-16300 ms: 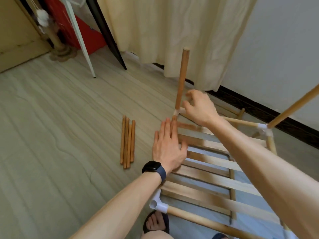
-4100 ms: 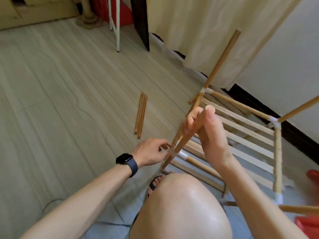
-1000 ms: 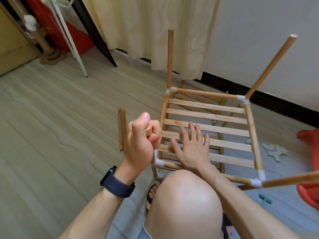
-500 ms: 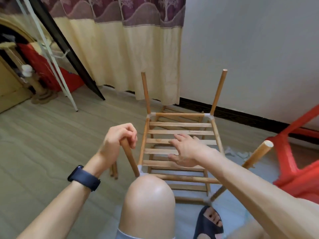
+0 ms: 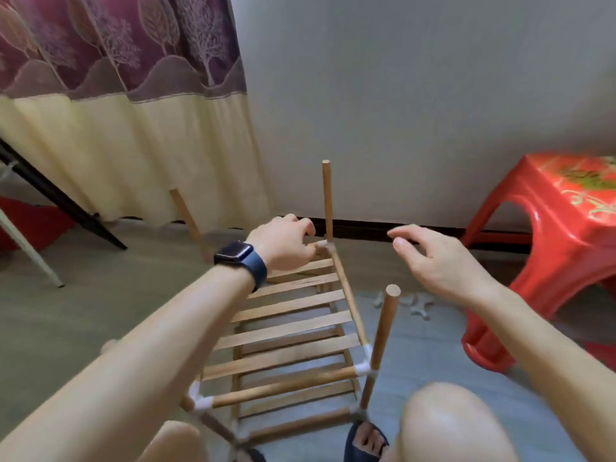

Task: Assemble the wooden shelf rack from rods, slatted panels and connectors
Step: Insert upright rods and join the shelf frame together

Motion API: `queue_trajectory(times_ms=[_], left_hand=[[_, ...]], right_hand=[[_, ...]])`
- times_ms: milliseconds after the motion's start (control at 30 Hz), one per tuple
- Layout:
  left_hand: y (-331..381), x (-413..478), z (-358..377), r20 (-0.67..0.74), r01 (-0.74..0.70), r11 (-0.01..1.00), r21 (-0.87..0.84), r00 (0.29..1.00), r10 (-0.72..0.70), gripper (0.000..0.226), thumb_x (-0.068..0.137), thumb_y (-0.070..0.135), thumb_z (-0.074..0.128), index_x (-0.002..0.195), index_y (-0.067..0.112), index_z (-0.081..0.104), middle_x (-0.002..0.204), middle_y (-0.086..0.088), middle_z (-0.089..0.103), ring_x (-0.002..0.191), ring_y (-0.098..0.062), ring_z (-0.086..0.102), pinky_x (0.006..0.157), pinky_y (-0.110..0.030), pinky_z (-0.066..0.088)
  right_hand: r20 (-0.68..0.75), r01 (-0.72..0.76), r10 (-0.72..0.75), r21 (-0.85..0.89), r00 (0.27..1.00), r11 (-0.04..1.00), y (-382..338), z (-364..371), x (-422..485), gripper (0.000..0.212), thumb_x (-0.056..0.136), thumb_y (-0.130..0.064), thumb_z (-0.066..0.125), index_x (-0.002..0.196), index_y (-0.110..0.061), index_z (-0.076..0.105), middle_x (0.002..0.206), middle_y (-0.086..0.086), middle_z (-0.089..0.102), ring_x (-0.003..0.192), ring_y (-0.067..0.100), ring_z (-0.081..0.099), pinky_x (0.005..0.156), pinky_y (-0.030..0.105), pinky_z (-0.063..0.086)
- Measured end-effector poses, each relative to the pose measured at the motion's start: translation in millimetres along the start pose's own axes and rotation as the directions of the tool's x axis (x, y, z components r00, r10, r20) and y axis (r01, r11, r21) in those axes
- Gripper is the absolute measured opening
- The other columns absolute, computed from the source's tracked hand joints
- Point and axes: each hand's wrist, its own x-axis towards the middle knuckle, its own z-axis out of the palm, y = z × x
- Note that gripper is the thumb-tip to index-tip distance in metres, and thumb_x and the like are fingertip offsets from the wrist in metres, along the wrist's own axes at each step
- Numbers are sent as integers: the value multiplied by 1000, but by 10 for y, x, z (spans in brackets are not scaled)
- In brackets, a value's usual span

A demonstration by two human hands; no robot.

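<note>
Nearest to me are two bare knees (image 5: 456,425) and a dark sandal (image 5: 365,441) on the floor (image 5: 66,311). The rack (image 5: 293,331) stands on that floor just past them, between the knees, and runs away from me towards the wall (image 5: 416,95). Its slatted panel lies flat, framed by rods that meet in white connectors (image 5: 200,400) at the near corners. A lower frame shows through the slats. At the near right corner a rod (image 5: 385,325) stands upright, leaning slightly.

The left arm reaches over the panel, with a dark watch (image 5: 238,256) on the wrist. The left hand (image 5: 283,245) is at the far right corner, fingers curled. Its fingertips are at the connector under the far right rod (image 5: 327,201), which stands straight. I cannot tell whether they clasp the connector or only touch it. The right hand (image 5: 440,261) hovers in the air to the right of that rod, clear of it, fingers loosely spread and holding nothing.

At the far left corner another rod (image 5: 188,218) leans away to the left. A few loose connectors (image 5: 416,305) lie on the floor right of the rack, near a red stool (image 5: 550,248). Behind the rack hangs a curtain (image 5: 133,111), cream below and purple above, beside the grey wall. At far left a black leg (image 5: 60,201) and a white leg (image 5: 30,258) slant to the floor.
</note>
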Motion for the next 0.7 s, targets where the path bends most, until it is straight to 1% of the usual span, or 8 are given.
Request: queue_trajectory(times_ms=[67,133,233,333,467,533,633,700], left_hand=[[138,213,408,54,0,999,32,999,-2,45,99,41,47,142,29,47,139,-3,49,123,-24,49,99,-43,48],[217,383,792,94,11,998,60,995,-17,46,97,43,46,142,30,47,145,-2,45,129,-26,46,105,-46,44],[249,609,1230,122,23,997,80,992,-33,46,98,47,43,142,31,46,151,-3,41,136,-28,41,110,-47,38],[234,858,1500,114,22,998,60,993,-29,51,99,51,40,147,33,39,163,-4,24,149,-29,24,120,-51,22],[166,1317,1695,0,16,1000,19,1000,-16,62,99,59,35,156,37,25,169,0,6,155,-25,5,123,-53,7],[162,1443,1835,-13,25,1000,-13,1000,-25,65,99,54,37,159,36,17,169,4,-4,155,-21,-6,124,-53,3],[183,1469,2046,-66,68,987,-148,995,-79,66,98,42,43,159,34,18,168,12,-8,154,-12,-14,123,-51,-1],[189,1506,2106,-97,60,984,-170,992,-78,65,97,39,44,158,35,21,167,15,-8,153,-10,-15,123,-48,-2]], right_hand=[[118,-96,109,-109,987,989,491,293,-22,35,103,-35,44,134,-26,59,136,-4,61,126,17,54,102,28,39],[216,-174,218,-209,952,962,937,598,-73,39,103,-35,43,138,-25,56,144,-1,56,133,20,50,108,31,37],[355,-228,346,-334,868,915,1481,1034,-137,44,103,-34,41,143,-22,51,151,3,48,140,23,42,114,32,31],[444,-272,429,-374,787,887,1852,1417,-73,47,103,-35,38,147,-22,45,155,5,41,141,27,39,115,35,31],[499,-293,477,-404,723,867,2140,1799,348,54,102,-37,37,153,-22,35,163,10,24,148,31,27,120,41,26],[504,-272,486,-440,714,856,2220,1937,630,56,102,-38,38,156,-23,30,165,10,17,149,34,23,120,44,25],[502,-270,500,-462,705,845,2324,2136,1019,60,100,-34,41,157,-26,24,167,10,9,149,35,23,117,44,29],[504,-285,518,-468,691,837,2417,2263,1238,63,99,-31,42,158,-29,19,168,8,2,149,35,23,117,43,29]])
